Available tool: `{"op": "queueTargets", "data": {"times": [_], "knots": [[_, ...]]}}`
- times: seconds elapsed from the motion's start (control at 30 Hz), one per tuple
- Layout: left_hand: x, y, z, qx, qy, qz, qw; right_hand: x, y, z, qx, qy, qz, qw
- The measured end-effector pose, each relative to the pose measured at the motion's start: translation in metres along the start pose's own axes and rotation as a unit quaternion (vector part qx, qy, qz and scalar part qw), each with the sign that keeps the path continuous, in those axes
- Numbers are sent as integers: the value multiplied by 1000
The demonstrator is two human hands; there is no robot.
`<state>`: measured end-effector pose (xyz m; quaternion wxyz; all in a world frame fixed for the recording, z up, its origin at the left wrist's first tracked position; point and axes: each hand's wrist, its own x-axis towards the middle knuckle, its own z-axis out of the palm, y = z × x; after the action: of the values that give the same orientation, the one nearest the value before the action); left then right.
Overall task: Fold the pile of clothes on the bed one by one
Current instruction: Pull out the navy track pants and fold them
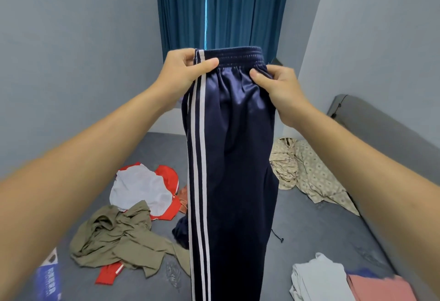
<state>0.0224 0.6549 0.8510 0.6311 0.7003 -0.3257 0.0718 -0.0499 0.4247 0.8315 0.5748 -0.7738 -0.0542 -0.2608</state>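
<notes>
Two hands up, one pair of navy trousers [228, 153] hanging between them, held in the air over the bed [309, 224]. Left hand [183, 69] pinches the waistband at the striped side seam, thumb across the front, fingers curled behind. Right hand [276, 86] pinches the other end of the waistband, thumb on the front of the cloth. Both grips are closed tight on fabric, nothing slack.

How far along? Early to middling, I'd say. Down at the near right sit what look like finished pieces: a pale grey stack [314, 277] and a pink one [378, 286] beside it. Waiting loose on the sheet are an olive garment [119, 238], a red and white heap [145, 188] behind it, and a beige patterned piece [307, 169] near the headboard [371, 122]. So at least three left, plus these trousers.

Trousers hang vertical, long axis straight up and down, waistband on top, legs dropping out of the bottom of view. They look doubled leg on leg, white stripes facing us on the left edge.
</notes>
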Motion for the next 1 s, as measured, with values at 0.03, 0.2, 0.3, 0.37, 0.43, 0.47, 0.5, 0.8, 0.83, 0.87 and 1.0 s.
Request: {"op": "queueTargets", "data": {"times": [0.03, 0.2, 0.3, 0.37, 0.43, 0.47, 0.5, 0.8, 0.83, 0.87, 1.0], "knots": [[2, -13, 3, -2, -4, -13, 1000, 1, 12, 1, 1, 1, 10, 1000], [23, -108, 24, -10, -23, -73, 997, 15, 101, 14, -3, 15, 69, 997], [42, -193, 38, -9, -41, -104, 994, 29, 175, 28, -18, 26, 111, 993], [55, -262, 49, -6, -69, -132, 989, 39, 236, 39, -39, 24, 144, 989], [66, -337, 63, 1, -87, -155, 984, 50, 303, 51, -58, 13, 176, 983], [73, -376, 70, 7, -95, -166, 981, 56, 337, 57, -66, 8, 194, 979], [78, -414, 77, 13, -103, -178, 979, 61, 370, 63, -75, 4, 209, 975], [109, -707, 138, 32, -117, -253, 960, 102, 663, 108, -100, -3, 270, 958], [110, -731, 145, 31, -108, -256, 960, 106, 689, 111, -101, -2, 275, 956], [110, -752, 151, 30, -99, -258, 961, 108, 712, 112, -102, -1, 281, 954], [103, -821, 174, 22, -112, -302, 947, 114, 779, 116, -103, 24, 309, 945]]}}
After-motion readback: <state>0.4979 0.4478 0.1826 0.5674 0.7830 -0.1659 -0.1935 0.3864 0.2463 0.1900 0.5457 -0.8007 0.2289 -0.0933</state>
